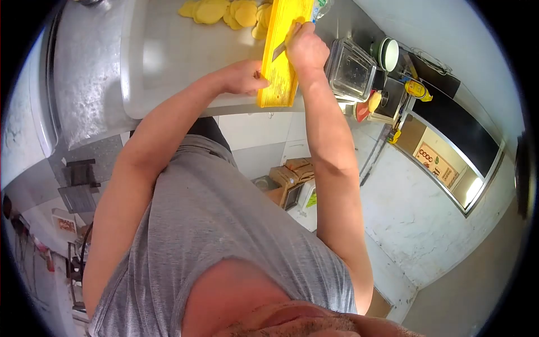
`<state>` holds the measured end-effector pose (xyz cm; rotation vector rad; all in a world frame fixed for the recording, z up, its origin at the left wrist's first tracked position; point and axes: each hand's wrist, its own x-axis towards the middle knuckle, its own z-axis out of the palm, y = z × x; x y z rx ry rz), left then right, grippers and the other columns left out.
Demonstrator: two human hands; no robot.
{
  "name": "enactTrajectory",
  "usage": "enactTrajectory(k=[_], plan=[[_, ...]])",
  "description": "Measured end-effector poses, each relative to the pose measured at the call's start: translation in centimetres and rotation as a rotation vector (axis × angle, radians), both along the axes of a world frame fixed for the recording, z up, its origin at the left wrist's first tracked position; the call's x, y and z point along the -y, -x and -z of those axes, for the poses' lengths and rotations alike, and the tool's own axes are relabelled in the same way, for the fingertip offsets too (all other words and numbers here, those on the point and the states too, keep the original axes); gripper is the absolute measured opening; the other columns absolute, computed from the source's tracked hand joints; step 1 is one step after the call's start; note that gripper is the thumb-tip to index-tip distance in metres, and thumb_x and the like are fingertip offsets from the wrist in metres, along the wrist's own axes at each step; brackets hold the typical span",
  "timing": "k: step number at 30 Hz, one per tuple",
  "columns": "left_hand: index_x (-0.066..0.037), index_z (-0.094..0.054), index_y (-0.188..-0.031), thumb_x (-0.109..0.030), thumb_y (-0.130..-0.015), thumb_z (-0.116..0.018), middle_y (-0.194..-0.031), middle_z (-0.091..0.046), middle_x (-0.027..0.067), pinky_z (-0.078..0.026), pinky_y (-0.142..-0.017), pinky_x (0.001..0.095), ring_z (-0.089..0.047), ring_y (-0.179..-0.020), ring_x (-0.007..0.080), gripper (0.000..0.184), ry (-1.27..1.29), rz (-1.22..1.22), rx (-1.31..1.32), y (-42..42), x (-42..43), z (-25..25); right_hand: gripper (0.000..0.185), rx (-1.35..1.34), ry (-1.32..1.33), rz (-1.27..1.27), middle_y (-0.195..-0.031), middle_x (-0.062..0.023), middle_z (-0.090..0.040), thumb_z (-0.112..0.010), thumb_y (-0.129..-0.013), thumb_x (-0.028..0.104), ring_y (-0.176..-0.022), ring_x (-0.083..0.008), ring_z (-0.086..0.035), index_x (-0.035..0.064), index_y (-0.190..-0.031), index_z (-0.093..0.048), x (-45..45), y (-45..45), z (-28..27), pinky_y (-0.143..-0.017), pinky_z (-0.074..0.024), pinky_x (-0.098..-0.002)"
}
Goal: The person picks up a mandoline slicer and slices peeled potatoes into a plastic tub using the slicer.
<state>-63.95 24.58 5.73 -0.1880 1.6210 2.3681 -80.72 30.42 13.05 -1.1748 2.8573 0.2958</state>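
A yellow slicer with a metal blade across its middle stands tilted over the edge of a whitish board. My left hand grips its lower left edge, fingers wrapped round it. On the slicer's upper right part, beside the blade, my right hand is closed and pressed down; whatever lies under its fingers is hidden. Thin yellow slices lie in overlapping groups on the board, left of the slicer's top end.
Right of my right hand are a clear glass container, green-rimmed bowls and a yellow bottle. A metal surface lies left of the board. Below the counter stands a cardboard box.
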Motion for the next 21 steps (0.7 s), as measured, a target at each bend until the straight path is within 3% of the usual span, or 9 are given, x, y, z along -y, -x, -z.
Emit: enactTrajectory(k=[10, 19, 21], plan=[[-0.001, -0.058, -0.110, -0.023, -0.093, -0.060, -0.087, -0.062, 0.0044, -0.047, -0.063, 0.0295, -0.055, -0.067, 0.0131, 0.028, 0.009, -0.023, -0.020, 0.0, -0.2, 0.3, 0.041, 0.004, 0.005, 0.055, -0.080, -0.0255, -0.069, -0.038, -0.102, 0.040, -0.076, -0.0457, -0.068, 0.0012, -0.100, -0.052, 0.0, 0.4, 0.3, -0.071, -0.0535, -0.0542], [-0.001, -0.059, -0.110, -0.025, -0.092, -0.062, -0.085, -0.062, 0.0041, -0.048, -0.063, 0.0299, -0.056, -0.066, 0.0129, 0.031, 0.055, 0.002, 0.027, -0.2, 0.5, -1.4, 0.040, -0.047, 0.017, 0.068, -0.084, -0.0272, -0.069, -0.040, -0.101, 0.038, -0.082, -0.0462, -0.068, 0.0006, -0.101, -0.052, 0.7, 1.4, 0.8, -0.074, -0.0530, -0.0548], [-0.001, -0.059, -0.110, -0.025, -0.092, -0.062, -0.084, -0.062, 0.0044, -0.048, -0.063, 0.0302, -0.057, -0.067, 0.0131, 0.031, 0.040, 0.069, 0.000, 0.0, -1.1, 1.1, 0.038, -0.063, 0.001, 0.078, -0.088, -0.0261, -0.070, -0.040, -0.101, 0.038, -0.086, -0.0452, -0.068, 0.0021, -0.103, -0.053, 2.7, 3.7, 1.5, -0.075, -0.0530, -0.0546]])
